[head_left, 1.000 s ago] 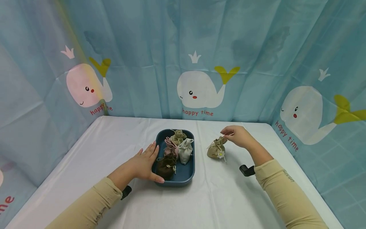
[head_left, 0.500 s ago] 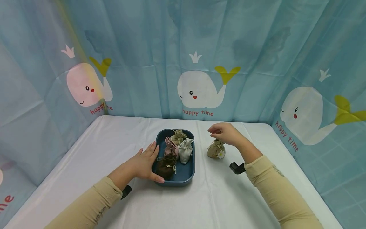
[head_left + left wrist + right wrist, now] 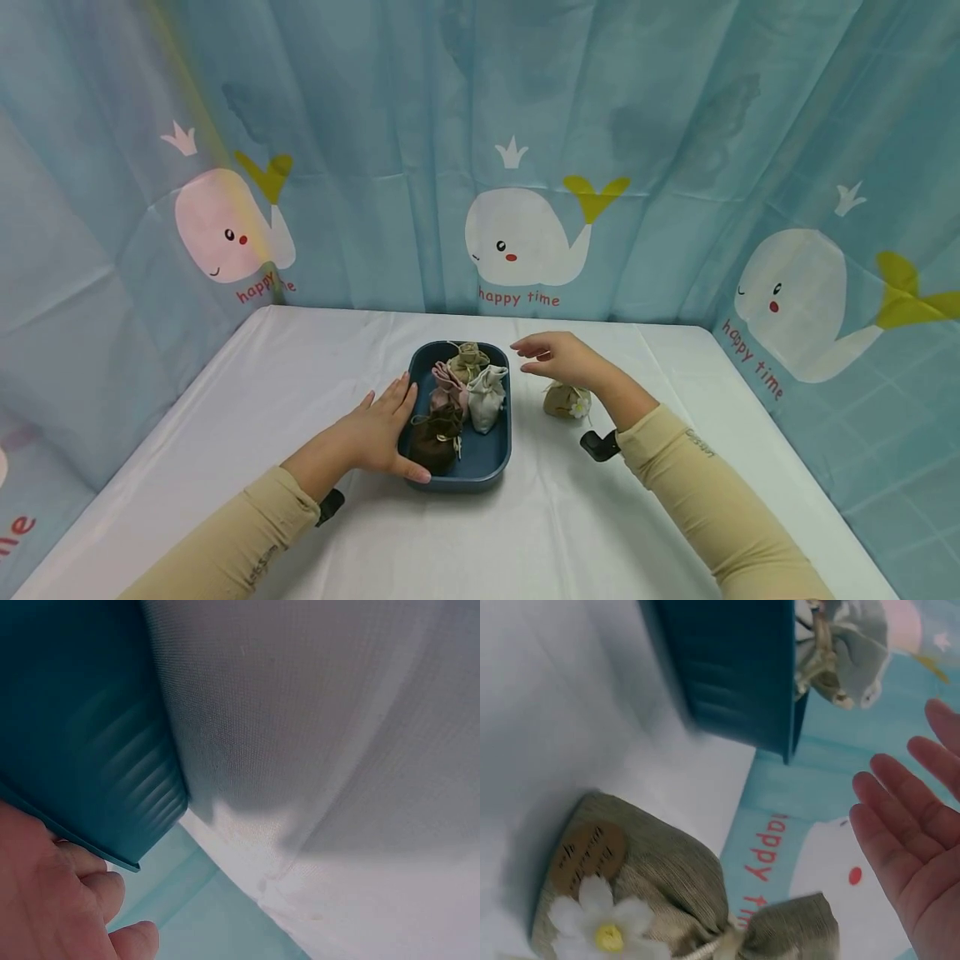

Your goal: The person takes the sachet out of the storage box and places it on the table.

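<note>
A blue tray point(image 3: 480, 479) holds several drawstring pouches: a brown pouch point(image 3: 433, 446), a pink pouch point(image 3: 448, 392), a white pouch point(image 3: 487, 400) and a tan pouch point(image 3: 468, 362). My left hand point(image 3: 367, 433) rests along the tray's left rim, fingers extended and thumb near the front corner. Held in the air just right of the tray, my right hand point(image 3: 566, 360) has nothing in it, its fingers loosely stretched. Below it on the cloth stands an olive pouch point(image 3: 667, 877) with a white flower point(image 3: 609, 936) and a round brown label. In the head view the hand hides this pouch's top.
A white cloth point(image 3: 555, 533) covers the table. Blue curtains point(image 3: 360, 233) printed with whales hang behind it and along both sides. A black wrist mount point(image 3: 600, 446) sticks out under the right forearm, close to the olive pouch.
My right hand has let go of the olive pouch's string and moved left over it toward the tray. The pouch stays in place. My left hand and the tray have not moved.
</note>
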Motion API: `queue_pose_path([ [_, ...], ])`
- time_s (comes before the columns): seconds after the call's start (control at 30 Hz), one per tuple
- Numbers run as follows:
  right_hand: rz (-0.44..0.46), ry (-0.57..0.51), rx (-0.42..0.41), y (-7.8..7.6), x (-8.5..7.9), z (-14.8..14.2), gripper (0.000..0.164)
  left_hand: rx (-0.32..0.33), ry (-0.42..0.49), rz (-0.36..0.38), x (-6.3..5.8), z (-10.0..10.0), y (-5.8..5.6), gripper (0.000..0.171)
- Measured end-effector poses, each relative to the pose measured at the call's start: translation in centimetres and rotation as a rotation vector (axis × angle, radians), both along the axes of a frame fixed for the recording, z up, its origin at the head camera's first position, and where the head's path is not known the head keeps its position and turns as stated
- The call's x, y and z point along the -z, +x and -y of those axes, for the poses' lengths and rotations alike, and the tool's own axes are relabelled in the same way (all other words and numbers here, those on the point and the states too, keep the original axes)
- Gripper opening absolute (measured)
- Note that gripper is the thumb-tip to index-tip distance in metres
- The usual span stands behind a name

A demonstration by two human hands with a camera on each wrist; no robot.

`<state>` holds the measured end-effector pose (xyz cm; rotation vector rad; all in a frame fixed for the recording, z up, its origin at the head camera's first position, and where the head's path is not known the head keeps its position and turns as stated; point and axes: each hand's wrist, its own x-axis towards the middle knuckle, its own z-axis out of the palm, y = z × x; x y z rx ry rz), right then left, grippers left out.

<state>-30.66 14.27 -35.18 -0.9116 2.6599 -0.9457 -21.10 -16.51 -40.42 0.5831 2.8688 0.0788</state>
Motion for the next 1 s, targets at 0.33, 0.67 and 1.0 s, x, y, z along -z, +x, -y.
queue_pose_path([
  [0.33,-0.025,0.054,-0.064,0.0,1.3,1.8,0.048,-0.003,0.005,-0.007,-0.2,0.0,0.2,0.136],
  [0.67,0.039,0.045,-0.064,0.1,2.5,2.6,0.047,0.007,0.021,-0.002,-0.2,0.0,0.3,0.134],
  [1.0,-0.027,0.064,-0.019,0.2,3.2,3.4,0.040,0.008,0.018,-0.013,-0.2,0.0,0.2,0.134],
])
